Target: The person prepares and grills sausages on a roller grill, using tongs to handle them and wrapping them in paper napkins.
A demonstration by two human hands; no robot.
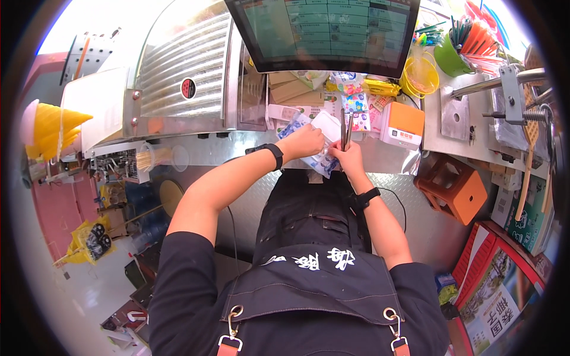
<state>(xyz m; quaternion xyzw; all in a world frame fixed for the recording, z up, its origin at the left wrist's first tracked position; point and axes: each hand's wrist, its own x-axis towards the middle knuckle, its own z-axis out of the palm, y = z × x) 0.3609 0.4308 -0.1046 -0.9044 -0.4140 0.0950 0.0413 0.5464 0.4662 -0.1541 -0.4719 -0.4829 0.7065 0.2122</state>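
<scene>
A soft blue-and-white pack (321,165), apparently of wet wipes, lies at the counter's front edge with its white plastic lid (327,126) raised. Over the pack, my left hand (303,143) has its fingers curled in; whether something is pinched under them is hidden. My right hand (349,159) grips a pair of metal tongs (344,131), which point away from me. Its thumb and fingertips also touch something white above the pack, too small to make out. Each wrist wears a black band.
A touchscreen monitor (329,35) stands behind the pack. Left is a ribbed metal appliance (185,66); right, an orange-and-white box (403,125) and a yellow bucket (419,76). Below the counter's right side sits an orange plastic stool (454,189). Wooden skewers (153,158) stand at the left.
</scene>
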